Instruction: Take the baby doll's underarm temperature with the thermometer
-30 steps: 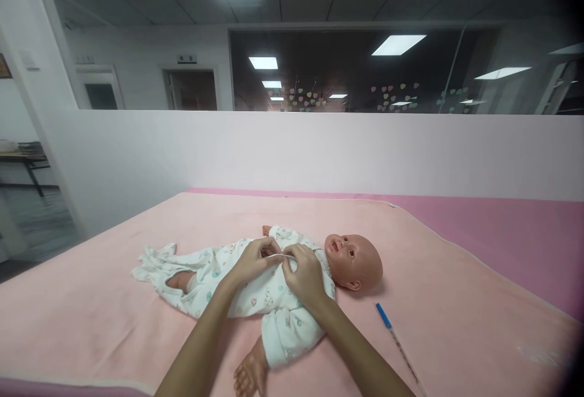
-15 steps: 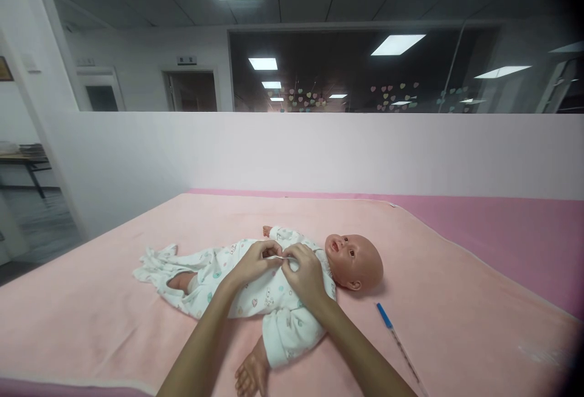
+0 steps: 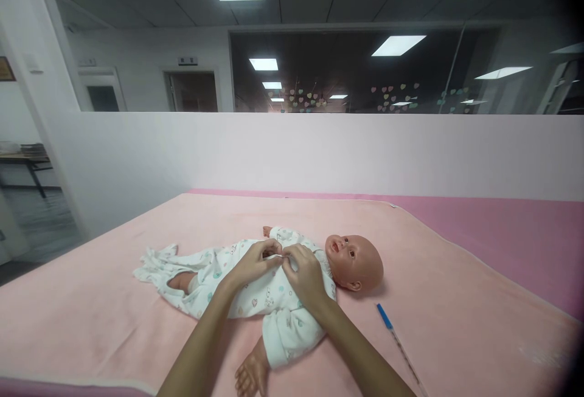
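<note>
A baby doll (image 3: 358, 263) lies on its back on a peach-pink blanket (image 3: 456, 318), head to the right. It wears a white patterned onesie (image 3: 255, 300). Over the doll's chest, my left hand (image 3: 258, 261) pinches the front edge of the onesie between thumb and fingers. Close beside it, my right hand (image 3: 305, 272) pinches the same edge, the fingertips of both hands nearly touching. Any fastener between the fingertips is hidden. One bare leg shows through an opening in the onesie at the left, and a doll hand lies toward me.
A thin stick-like thermometer or pen with a blue cap (image 3: 384, 317) lies on the blanket right of my right forearm. Behind the blanket stands a low white wall (image 3: 319, 154) with a window above it. A side table (image 3: 25, 160) is at the far left.
The fingertips have shifted very slightly, and less of the white cloth edge shows between them. The doll and the blue-capped stick lie where they were.
</note>
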The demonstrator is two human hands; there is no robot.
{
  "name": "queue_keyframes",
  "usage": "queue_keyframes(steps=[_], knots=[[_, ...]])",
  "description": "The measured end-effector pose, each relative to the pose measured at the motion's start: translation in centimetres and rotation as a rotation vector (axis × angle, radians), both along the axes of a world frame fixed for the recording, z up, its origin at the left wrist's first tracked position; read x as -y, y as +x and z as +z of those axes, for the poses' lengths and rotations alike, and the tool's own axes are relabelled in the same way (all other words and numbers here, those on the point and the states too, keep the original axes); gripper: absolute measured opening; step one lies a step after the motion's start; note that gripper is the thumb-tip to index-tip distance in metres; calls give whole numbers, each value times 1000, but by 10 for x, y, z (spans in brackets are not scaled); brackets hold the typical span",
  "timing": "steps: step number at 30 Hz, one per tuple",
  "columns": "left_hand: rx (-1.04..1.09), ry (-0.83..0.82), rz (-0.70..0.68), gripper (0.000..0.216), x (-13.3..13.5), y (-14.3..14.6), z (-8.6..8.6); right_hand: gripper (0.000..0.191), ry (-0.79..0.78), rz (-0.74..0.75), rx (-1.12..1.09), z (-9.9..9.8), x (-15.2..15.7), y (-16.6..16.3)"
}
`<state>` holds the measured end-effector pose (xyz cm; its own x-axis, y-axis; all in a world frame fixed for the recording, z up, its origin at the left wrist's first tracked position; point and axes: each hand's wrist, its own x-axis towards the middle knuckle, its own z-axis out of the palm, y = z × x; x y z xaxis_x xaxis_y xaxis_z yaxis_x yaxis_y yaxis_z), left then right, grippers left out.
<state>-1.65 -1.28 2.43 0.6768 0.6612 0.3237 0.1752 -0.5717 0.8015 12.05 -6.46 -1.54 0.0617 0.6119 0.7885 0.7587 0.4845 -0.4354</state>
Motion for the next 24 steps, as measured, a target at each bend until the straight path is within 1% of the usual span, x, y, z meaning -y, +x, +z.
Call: queue_keyframes(steps=[3,6,14,24], knots=[[-10,1,0,11,1,-1,0,17,-27,-4,3,1,1,1],[-5,24,2,12,1,-1,0,19,-39,18,5,1,1,1],[14,26,2,12,1,0,-1,18,-25,44,-24,1,1,2],[49,-54,37,15,-2,-1,-2,14,-16,16,-24,-4,-2,2]])
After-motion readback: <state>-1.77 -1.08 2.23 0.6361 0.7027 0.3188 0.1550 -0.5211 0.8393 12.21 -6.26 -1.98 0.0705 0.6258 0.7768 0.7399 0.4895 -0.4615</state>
